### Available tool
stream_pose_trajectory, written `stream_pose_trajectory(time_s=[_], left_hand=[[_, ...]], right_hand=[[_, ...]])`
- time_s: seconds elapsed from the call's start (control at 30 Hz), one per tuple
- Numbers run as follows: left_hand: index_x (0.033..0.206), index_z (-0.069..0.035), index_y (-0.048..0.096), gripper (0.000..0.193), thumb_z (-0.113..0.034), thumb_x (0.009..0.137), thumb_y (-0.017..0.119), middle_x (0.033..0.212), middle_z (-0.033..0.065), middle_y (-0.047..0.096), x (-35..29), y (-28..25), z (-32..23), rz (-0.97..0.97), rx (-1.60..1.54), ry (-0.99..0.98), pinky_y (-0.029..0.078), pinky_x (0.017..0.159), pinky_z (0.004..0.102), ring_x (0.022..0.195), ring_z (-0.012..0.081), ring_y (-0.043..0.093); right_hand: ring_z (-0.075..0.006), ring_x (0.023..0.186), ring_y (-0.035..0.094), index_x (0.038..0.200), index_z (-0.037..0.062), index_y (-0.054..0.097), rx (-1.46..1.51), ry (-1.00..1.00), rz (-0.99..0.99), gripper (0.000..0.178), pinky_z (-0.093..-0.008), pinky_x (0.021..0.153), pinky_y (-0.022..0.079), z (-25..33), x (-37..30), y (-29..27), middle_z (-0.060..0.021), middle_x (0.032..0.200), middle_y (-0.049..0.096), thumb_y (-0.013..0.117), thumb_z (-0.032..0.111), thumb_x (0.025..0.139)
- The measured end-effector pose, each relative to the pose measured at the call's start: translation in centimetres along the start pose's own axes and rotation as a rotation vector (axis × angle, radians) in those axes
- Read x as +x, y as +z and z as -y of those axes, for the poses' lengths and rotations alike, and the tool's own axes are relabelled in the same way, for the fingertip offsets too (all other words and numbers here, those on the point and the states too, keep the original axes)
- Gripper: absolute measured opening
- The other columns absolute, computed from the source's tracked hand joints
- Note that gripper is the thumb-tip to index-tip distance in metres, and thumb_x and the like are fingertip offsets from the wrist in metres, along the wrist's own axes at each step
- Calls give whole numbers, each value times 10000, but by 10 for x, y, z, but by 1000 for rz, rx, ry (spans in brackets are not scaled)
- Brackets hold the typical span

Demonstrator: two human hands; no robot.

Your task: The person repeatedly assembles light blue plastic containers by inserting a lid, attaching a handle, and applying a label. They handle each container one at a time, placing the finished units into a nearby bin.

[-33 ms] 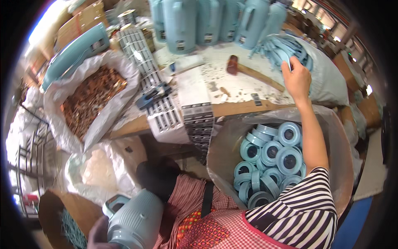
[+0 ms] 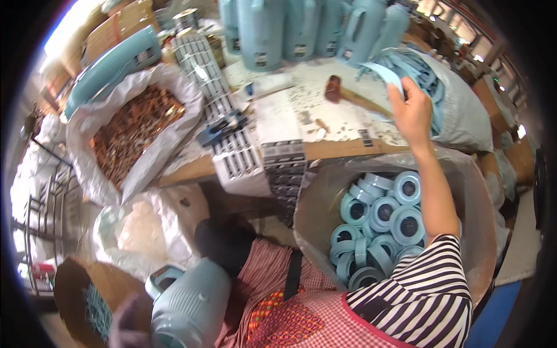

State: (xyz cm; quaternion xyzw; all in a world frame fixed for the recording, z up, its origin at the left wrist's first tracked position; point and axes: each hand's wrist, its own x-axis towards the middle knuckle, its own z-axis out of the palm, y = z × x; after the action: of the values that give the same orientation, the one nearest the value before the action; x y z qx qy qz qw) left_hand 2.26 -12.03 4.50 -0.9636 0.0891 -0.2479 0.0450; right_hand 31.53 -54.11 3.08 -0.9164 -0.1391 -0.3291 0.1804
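My right hand (image 2: 413, 113) reaches over the far right of the bench, fingers pinching a curved light-blue plastic strip (image 2: 385, 74). Just behind it, a heap of similar blue strips (image 2: 419, 69) fills the mouth of a white sack (image 2: 467, 110). A light-blue ribbed jug body (image 2: 191, 301) with a handle lies tilted across my lap at the lower left. Beside its lower end is my left hand (image 2: 130, 325), in a dull purple glove; blur and the frame's lower part hide its fingers.
A wooden-handled mallet (image 2: 360, 101) lies on the bench (image 2: 325, 151). Blue jugs (image 2: 261, 40) stand behind. Below my right arm, a lined bin (image 2: 313, 226) holds several blue rings (image 2: 380, 211). A sack of brown screws or scraps (image 2: 136, 133) and label sheets (image 2: 284, 168) are left.
My right hand has lifted the blue strip partly away from the heap, toward the left. My left hand has shifted a little left and down beside the jug body. The view has shifted slightly.
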Motion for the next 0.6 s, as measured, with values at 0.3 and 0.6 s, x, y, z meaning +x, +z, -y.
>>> stream_pose_trajectory(time_s=[0.3, 0.6], left_hand=[[994, -7, 687, 160, -151, 934, 649, 806, 45, 638, -44, 1, 62, -394, -329, -341, 414, 540, 264, 575, 129, 519], [866, -18, 556, 404, -396, 928, 685, 1015, 146, 654, -168, 31, 11, -444, -1127, -897, 435, 907, 316, 931, 192, 580]], right_hand=[[-135, 621, 625, 1009, 53, 610, 1974, -123, 411, 348, -268, 522, 488, 312, -95, 76, -43, 873, 638, 582, 399, 1001], [-5, 643, 452, 818, -26, 701, 1913, 76, 1286, 258, -224, 544, 355, 351, -181, 100, 75, 654, 552, 730, 207, 926]])
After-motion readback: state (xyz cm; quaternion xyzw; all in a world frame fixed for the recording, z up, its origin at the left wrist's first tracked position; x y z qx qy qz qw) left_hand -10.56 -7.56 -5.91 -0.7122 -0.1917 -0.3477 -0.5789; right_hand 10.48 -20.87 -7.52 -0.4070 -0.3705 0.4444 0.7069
